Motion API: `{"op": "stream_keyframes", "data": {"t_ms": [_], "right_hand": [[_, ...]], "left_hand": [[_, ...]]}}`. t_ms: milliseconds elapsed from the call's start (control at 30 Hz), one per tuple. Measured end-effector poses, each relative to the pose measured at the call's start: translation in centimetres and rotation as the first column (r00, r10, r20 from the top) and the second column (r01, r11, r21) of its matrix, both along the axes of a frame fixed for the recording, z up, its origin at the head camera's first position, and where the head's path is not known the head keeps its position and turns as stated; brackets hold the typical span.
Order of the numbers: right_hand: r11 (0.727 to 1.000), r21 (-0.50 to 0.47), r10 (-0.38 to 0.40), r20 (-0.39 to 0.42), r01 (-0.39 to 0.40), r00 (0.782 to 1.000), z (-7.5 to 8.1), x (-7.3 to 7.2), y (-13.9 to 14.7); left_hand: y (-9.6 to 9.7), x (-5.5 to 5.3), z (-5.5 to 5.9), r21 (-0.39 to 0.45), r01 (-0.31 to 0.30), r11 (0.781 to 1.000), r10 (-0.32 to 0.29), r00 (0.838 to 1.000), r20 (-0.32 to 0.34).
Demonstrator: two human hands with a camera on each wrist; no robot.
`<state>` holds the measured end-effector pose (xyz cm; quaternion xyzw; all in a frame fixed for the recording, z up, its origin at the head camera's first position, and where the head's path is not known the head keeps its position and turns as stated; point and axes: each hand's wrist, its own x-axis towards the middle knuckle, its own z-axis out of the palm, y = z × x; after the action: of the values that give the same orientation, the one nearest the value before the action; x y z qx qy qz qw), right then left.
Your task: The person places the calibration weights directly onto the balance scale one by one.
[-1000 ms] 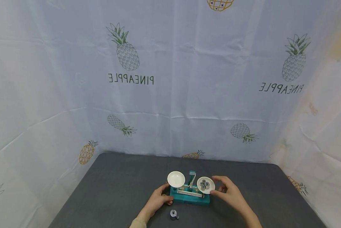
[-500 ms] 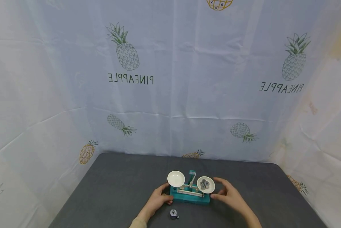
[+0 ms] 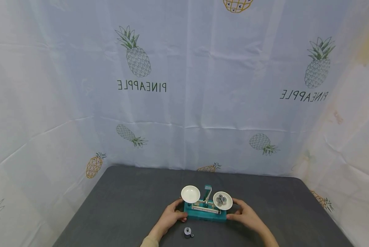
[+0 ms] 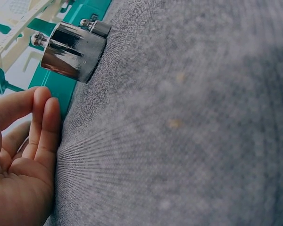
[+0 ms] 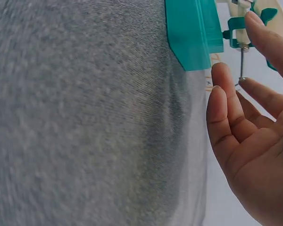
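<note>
Balance [image 3: 203, 215]: on the grey worktop [image 3: 132, 206], between 5 and 6 o'clock in the head view.
Left hand [image 3: 169, 216]: clamped on its base, 9 o'clock end.
Right hand [image 3: 247, 215]: at 3 o'clock, thumb and fingers apart; contact unclear.
Cluster of weights [image 3: 221, 200]: in the 2 o'clock pan [image 3: 229, 205].
Loose weights [image 3: 187, 231]: one large, one small, at 7 o'clock.

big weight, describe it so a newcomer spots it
On the gray table sits a teal balance. On its near side stands the big weight, a shiny knobbed cylinder. It dwarfs the small weight beside it; other weights sit in a pan.
</note>
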<state>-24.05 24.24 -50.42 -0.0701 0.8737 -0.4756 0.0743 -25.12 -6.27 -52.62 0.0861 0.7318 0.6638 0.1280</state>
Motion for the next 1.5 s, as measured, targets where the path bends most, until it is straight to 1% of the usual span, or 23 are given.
{"op": "stream_keyframes", "data": {"t_ms": [133, 233, 367, 600, 767, 900, 1167, 1233, 1267, 1400, 1500], "right_hand": [[0.999, -0.041, 0.03, 0.024, -0.029, 0.999, -0.3, -0.2, -0.2], [0.997, -0.06, 0.046, 0.041, -0.044, 0.998, -0.8, -0.5, -0.3], [0.995, -0.083, 0.063, 0.082, -0.056, 0.995, -1.4, -0.7, -0.5], [0.982, -0.188, 0.065, 0.155, -0.035, 0.986, -2.0, -0.6, -0.8], [0.979, -0.204, 0.048, 0.172, -0.012, 0.984, -2.2, -0.6, -0.9], [0.974, -0.225, 0.05, 0.189, -0.006, 0.981, -2.5, -0.7, -0.9], [0.967, -0.246, 0.003, 0.25, 0.06, 0.968, -2.4, -0.9, -1.0], [0.967, -0.247, 0.004, 0.254, 0.061, 0.967, -2.3, -0.9, -1.1], [0.967, -0.247, 0.008, 0.255, 0.057, 0.967, -2.3, -0.9, -1.1], [0.967, -0.25, 0.024, 0.256, 0.042, 0.966, -2.3, -1.0, -1.1], [0.967, -0.251, 0.033, 0.252, 0.033, 0.967, -2.3, -1.1, -1.1]], "left_hand": [[0.0, -0.7, -1.3, -0.018, 0.006, 1.0, -0.006, 1.0, 0.006], [0.1, -0.9, -1.8, -0.018, 0.007, 1.0, -0.007, 1.0, 0.014], [0.1, -0.8, -1.7, -0.008, 0.008, 1.0, -0.007, 1.0, 0.02], [0.1, -0.6, -1.6, -0.005, 0.007, 1.0, -0.007, 1.0, 0.006], [0.0, -0.6, -1.6, -0.001, 0.008, 1.0, -0.008, 1.0, 0.008], [-0.1, -0.6, -1.6, 0.003, 0.009, 1.0, -0.009, 1.0, 0.011], [0.0, -0.9, -1.7, 0.007, 0.011, 1.0, -0.011, 1.0, 0.009], [0.0, -0.9, -1.6, 0.009, 0.012, 1.0, -0.012, 1.0, 0.007], [0.0, -0.8, -1.3, 0.01, 0.012, 1.0, -0.012, 1.0, 0.007], [0.0, 0.1, 0.3, 0.016, 0.012, 1.0, -0.012, 1.0, 0.003], [0.0, 0.5, 1.1, 0.023, 0.011, 1.0, -0.011, 1.0, 0.006]]}}
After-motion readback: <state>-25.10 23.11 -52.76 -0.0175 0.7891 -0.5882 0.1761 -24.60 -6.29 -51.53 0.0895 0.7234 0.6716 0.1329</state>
